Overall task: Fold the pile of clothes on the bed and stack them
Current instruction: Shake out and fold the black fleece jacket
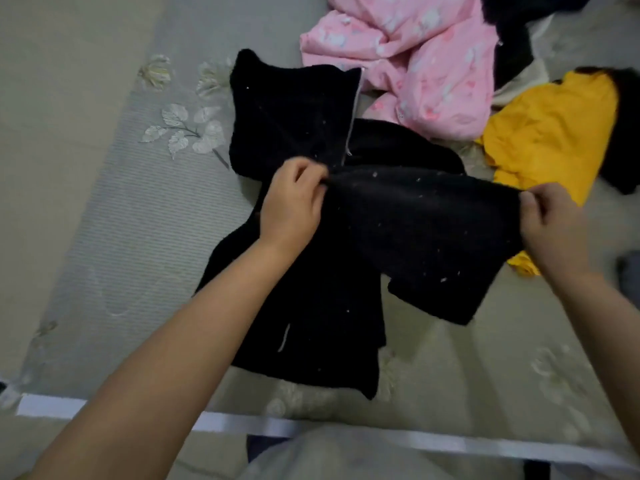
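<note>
From the head camera, a black fleece garment (311, 237) is lying spread across the middle of the bed (104, 237), with a pale zipper line running down its far half and white lint dotted over the nap. One flap of it is being held up off the rest, stretched between the two hands. The left hand (294, 199) is curling its fingers and thumb over the flap's left corner, pinching the top edge. The right hand (550, 220) is pinching the opposite corner at the right, fingers bent round the cloth, so the edge between them is pulling fairly straight while the lower part is hanging loose.

To the far right, the unfolded pile is waiting: a pink printed garment (415, 57) is lying crumpled just beyond the black one, a yellow garment (547, 133) is sitting to its right, partly behind the raised flap, and more dark clothing (512, 36) is bunching at the far edge. No folded stack is showing, so the job looks to be at an early stage.

The fleece looks thick, soft and limp, light enough for a fingertip pinch but bulky, so folds will likely sit puffy and spring open unless pressed flat. It appears grippy, not slippery. Corners and hems, as held now, seem the best places to take hold, keeping the edge taut while laying it over.
</note>
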`<state>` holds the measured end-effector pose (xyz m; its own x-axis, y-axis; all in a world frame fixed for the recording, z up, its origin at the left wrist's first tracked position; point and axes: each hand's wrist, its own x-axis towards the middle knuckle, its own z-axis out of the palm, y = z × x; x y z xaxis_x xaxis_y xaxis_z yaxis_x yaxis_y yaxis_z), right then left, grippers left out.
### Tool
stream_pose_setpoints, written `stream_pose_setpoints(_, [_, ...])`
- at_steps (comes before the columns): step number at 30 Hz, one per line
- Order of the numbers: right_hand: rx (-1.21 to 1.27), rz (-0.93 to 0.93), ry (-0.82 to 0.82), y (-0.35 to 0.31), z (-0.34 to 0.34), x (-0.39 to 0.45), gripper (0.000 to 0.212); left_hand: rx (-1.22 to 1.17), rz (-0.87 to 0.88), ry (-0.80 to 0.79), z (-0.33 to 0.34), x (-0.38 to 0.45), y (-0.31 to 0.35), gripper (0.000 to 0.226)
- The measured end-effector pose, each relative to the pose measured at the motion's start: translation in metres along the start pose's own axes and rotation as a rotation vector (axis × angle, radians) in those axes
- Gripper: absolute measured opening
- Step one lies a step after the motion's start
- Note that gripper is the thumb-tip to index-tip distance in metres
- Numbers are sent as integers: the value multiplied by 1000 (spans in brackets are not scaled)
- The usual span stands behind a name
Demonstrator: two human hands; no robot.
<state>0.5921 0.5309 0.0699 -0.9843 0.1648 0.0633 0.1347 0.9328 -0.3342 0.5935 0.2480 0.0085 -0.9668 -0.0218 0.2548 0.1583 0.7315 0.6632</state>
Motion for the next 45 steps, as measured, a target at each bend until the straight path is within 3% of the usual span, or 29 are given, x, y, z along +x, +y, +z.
stream_pose_setpoints(3, [-30, 124, -9, 18, -51, -16, 25, -57, 2, 2, 15, 41, 50, 26])
stream_pose_setpoints(9, [-161, 11, -216, -6, -43, -15, 32, -66, -21, 61, -25, 87, 63, 25])
stream_pose_setpoints(11, [-172, -80, -264, -39, -23, 0, 36, -41, -82, 133, -59, 89, 41, 24])
stream_pose_setpoints(16, [259, -195, -169, -171, 15, 46, 30, 72, -366, 415, -164, 73, -35, 27])
stream_pose_setpoints(18, [359, -322, -253, -224, 28, 51, 37, 87, -487, 462, -198, 58, -67, 29])
stream_pose_setpoints(21, [250, -535, -532, -272, 63, 43, 53, 111, -692, 203, -213, 11, -109, 46])
stream_pose_setpoints(23, [88, -603, -697, -286, 97, 29, 50, 159, -821, -12, -201, -39, -133, 48])
stream_pose_setpoints(26, [-164, -708, -899, -298, 155, -2, 42, 90, -1010, -190, -156, -123, -161, 42])
stream_pose_setpoints(28, [-289, -845, -920, -296, 180, -20, 44, 3, -1102, -330, -116, -168, -163, 38])
stream_pose_setpoints(31, [-571, -1260, -882, -307, 235, -61, 65, -245, -1229, -666, -47, -243, -153, 54])
stream_pose_setpoints(33, [-812, -1510, -784, -317, 263, -83, 79, -398, -1220, -787, -8, -271, -135, 58])
stream_pose_setpoints(36, [-1048, -1679, -698, -331, 299, -101, 89, -543, -1214, -688, 27, -280, -110, 52])
stream_pose_setpoints(40, [-1070, -1670, -635, -335, 322, -107, 84, -743, -1254, -460, 53, -268, -87, 47])
stream_pose_setpoints(45, [-986, -1682, -608, -333, 317, -110, 52, -534, -1382, -273, 73, -263, -70, 29])
